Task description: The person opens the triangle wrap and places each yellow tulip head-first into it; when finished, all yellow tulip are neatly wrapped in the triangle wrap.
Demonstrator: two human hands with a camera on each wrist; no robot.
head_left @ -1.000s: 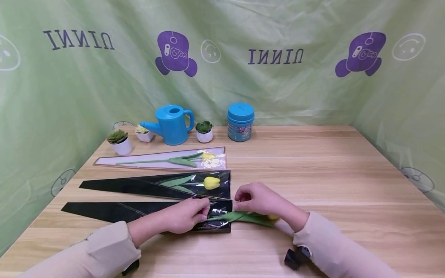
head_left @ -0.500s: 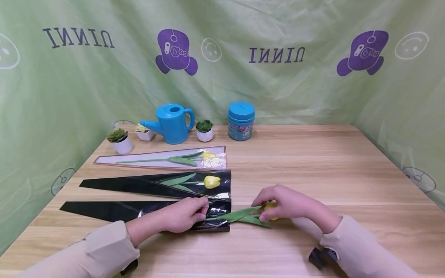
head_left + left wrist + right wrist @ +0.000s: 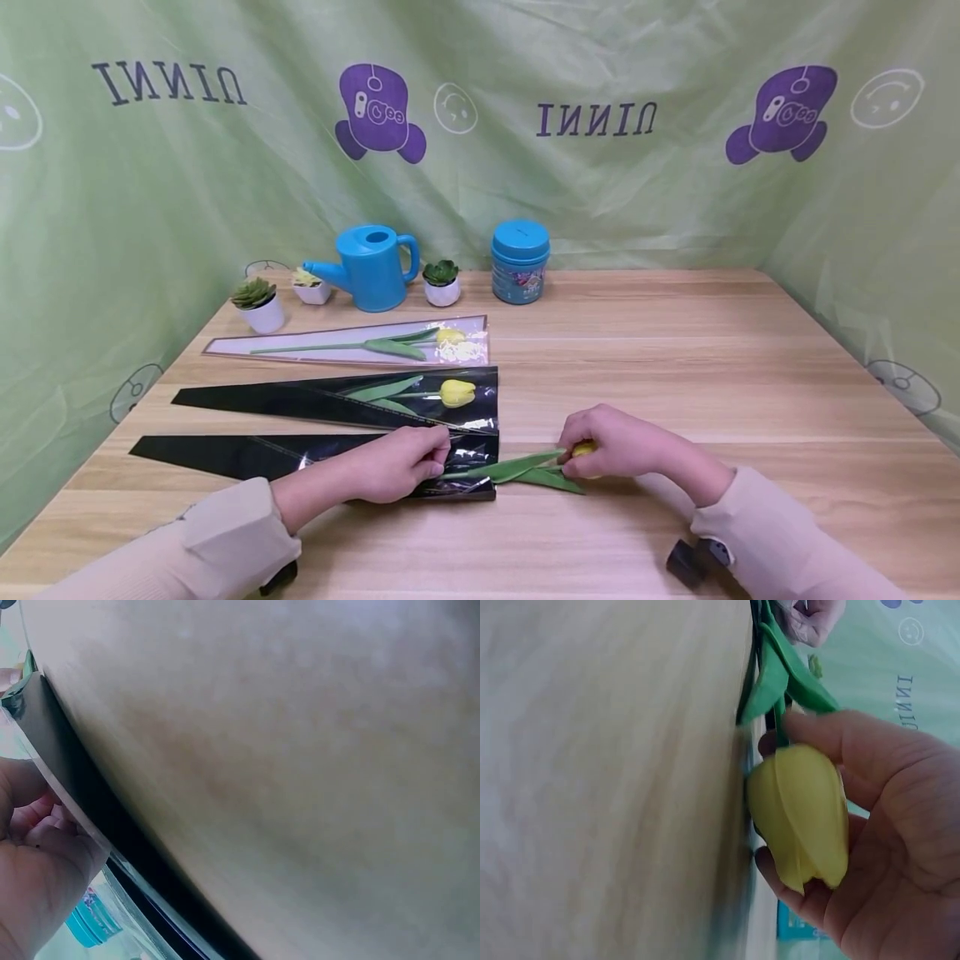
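In the head view, my left hand [image 3: 393, 467] pinches the film at the open end of the nearest black flower sleeve [image 3: 206, 452]. A yellow artificial tulip [image 3: 799, 814] lies partly in that sleeve: its lower stem is inside, while its leaves [image 3: 525, 468] and bloom stick out to the right. My right hand [image 3: 618, 446] holds the tulip by the stem just below the bloom, thumb and finger meeting there in the right wrist view. The rest of its fingers curl behind the petals. In the left wrist view, my left hand [image 3: 45, 855] grips at the sleeve's edge.
Behind lie a second black sleeve [image 3: 262, 397] and a pale sleeve [image 3: 300, 343], each with a yellow tulip inside. A blue watering can [image 3: 375, 271], a blue-lidded jar [image 3: 520, 262] and small potted succulents [image 3: 262, 315] stand along the back of the wooden table [image 3: 712, 350].
My right hand has moved right, from the leaves near the sleeve's mouth to the stem below the bloom, and grips it there. The left hand stays at the sleeve.
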